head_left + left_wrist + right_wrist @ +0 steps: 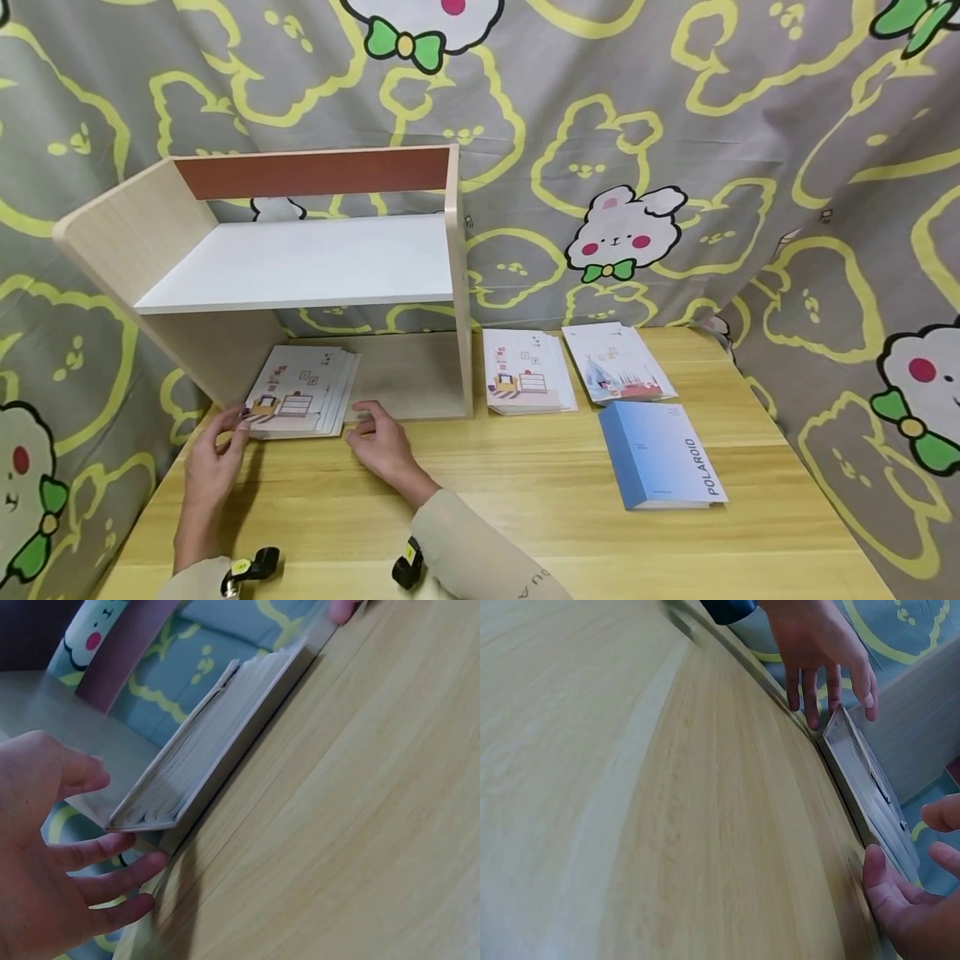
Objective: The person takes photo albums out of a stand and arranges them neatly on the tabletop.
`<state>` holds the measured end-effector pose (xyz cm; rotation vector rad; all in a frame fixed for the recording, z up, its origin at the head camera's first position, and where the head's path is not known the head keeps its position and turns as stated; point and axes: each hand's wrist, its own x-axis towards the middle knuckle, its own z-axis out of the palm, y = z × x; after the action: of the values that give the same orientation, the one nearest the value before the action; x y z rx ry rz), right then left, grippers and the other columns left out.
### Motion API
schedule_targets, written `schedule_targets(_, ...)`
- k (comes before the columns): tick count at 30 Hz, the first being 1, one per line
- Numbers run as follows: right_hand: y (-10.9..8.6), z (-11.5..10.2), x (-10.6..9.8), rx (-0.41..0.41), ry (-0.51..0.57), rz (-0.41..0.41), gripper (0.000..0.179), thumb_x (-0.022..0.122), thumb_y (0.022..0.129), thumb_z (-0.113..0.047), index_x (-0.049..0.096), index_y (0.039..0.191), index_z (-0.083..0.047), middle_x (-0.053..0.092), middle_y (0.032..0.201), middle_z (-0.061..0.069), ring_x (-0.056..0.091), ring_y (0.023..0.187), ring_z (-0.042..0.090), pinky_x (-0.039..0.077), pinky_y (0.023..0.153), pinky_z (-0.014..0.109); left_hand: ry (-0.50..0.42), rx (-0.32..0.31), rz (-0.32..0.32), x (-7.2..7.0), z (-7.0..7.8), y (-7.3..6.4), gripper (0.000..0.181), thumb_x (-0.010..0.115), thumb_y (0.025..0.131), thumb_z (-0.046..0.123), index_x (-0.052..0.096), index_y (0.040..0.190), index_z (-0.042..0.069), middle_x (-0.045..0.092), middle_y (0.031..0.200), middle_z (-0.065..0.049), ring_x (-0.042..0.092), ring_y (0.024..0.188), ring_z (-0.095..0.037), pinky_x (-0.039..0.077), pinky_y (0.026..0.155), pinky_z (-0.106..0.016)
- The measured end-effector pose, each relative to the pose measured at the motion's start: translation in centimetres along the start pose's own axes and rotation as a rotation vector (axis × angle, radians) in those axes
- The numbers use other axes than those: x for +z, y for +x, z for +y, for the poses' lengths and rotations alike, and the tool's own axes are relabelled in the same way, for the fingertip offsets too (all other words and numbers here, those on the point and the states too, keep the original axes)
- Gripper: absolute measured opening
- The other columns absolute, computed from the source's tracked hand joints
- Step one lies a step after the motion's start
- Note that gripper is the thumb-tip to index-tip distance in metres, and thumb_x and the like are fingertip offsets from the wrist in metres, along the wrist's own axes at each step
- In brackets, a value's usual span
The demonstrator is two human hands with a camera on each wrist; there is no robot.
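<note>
A thick illustrated book (pixel 303 383), its white and pink cover drawn with furniture, lies flat in the bottom compartment of a small wooden shelf unit (pixel 300 262), at the left side. My left hand (pixel 212 467) is at the book's front left corner, fingertips right by its edge and thumb close over the cover. In the left wrist view the page edges of the book (pixel 202 750) face me, with spread fingers (pixel 112 881) at its near corner. My right hand (pixel 381 443) is beside the book's right front corner, fingers loosely bent, nothing gripped. The right wrist view shows its thumb (pixel 881 881) near the book's end.
Right of the shelf, another furniture-print book (pixel 525 371) and a book with a tent picture (pixel 618 362) lie on the wooden table (pixel 540 500). In front of them is a thick blue book marked POLAROID (pixel 663 454). A patterned curtain (pixel 517 217) hangs behind.
</note>
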<state>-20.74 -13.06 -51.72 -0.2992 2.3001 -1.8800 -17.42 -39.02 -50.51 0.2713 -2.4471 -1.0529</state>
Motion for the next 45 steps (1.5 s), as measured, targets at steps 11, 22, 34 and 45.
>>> schedule_targets(11,0.3,-0.7,1.0,-0.011,-0.04,-0.019,0.042,0.07,0.094,-0.019,0.062,0.136,-0.019,0.068,0.094,-0.007,0.061,0.084,0.005,0.052,0.078,0.027,0.019,-0.012,-0.019,0.1,-0.3,0.2,0.034,0.058,0.104,0.018,0.062,0.134,0.002,0.063,0.117,-0.02,0.051,0.113,-0.015,0.031,0.081,0.003)
schedule_targets(22,0.8,-0.7,1.5,0.076,0.168,-0.033,0.042,0.068,0.095,-0.006,0.06,0.136,-0.013,0.068,0.088,-0.001,0.073,0.066,0.027,0.061,0.056,0.036,-0.058,-0.067,-0.058,1.0,0.5,0.2,0.035,0.055,0.107,0.022,0.061,0.135,0.003,0.053,0.145,-0.02,0.048,0.126,-0.032,0.032,0.087,0.0)
schedule_targets(34,1.7,-0.5,2.5,0.088,0.164,0.029,0.034,0.068,0.095,-0.005,0.065,0.129,-0.011,0.074,0.085,0.01,0.074,0.068,0.022,0.061,0.059,0.029,-0.113,-0.157,-0.072,1.5,0.4,0.5,0.04,0.054,0.107,0.027,0.057,0.141,0.006,0.049,0.15,-0.017,0.046,0.13,-0.027,0.041,0.091,-0.007)
schedule_targets(45,1.9,-0.2,3.6,0.095,0.178,0.043,0.03,0.068,0.094,0.0,0.067,0.123,-0.008,0.072,0.083,0.008,0.072,0.064,0.019,0.059,0.056,0.025,-0.205,-0.166,-0.018,1.9,-0.5,0.0,0.035,0.056,0.106,0.015,0.058,0.138,0.0,0.049,0.145,-0.015,0.049,0.104,-0.006,0.042,0.075,-0.003)
